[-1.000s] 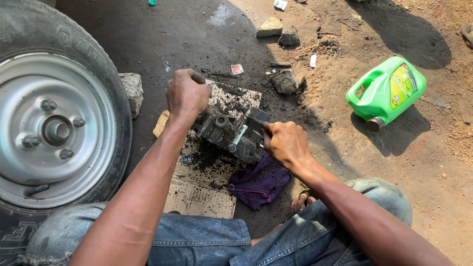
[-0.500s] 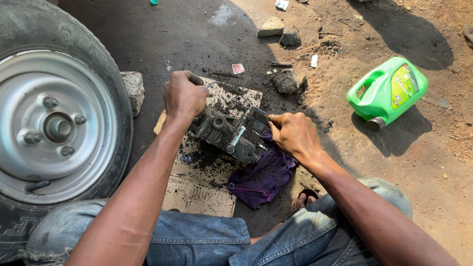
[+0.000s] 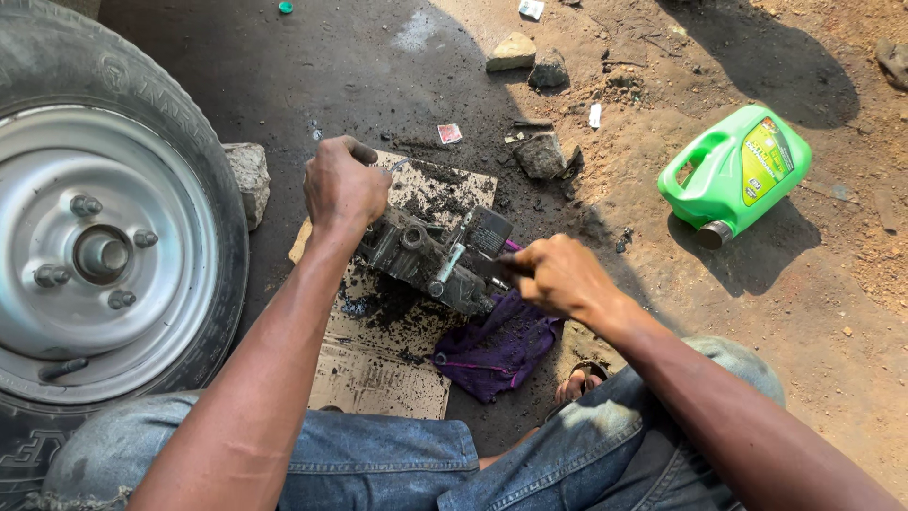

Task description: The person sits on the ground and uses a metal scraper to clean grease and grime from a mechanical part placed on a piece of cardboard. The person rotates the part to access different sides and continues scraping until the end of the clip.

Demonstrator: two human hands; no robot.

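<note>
A grimy dark metal engine part (image 3: 430, 257) lies on a dirty sheet of cardboard (image 3: 397, 360) on the ground. My left hand (image 3: 342, 187) grips its far left end, fingers curled over it. My right hand (image 3: 558, 274) is closed at the part's right end on a small tool or fitting that I cannot make out. A purple rag (image 3: 497, 345) lies crumpled under my right hand, beside the part.
A wheel with a silver rim (image 3: 95, 255) stands at the left, a stone block (image 3: 248, 175) against it. A green plastic jug (image 3: 738, 170) lies on its side at the right. Rocks (image 3: 530, 57) and scraps lie beyond. My knees in jeans (image 3: 378, 464) fill the bottom.
My right hand has shifted slightly right and down along the part's right end. My left hand stays on the far end.
</note>
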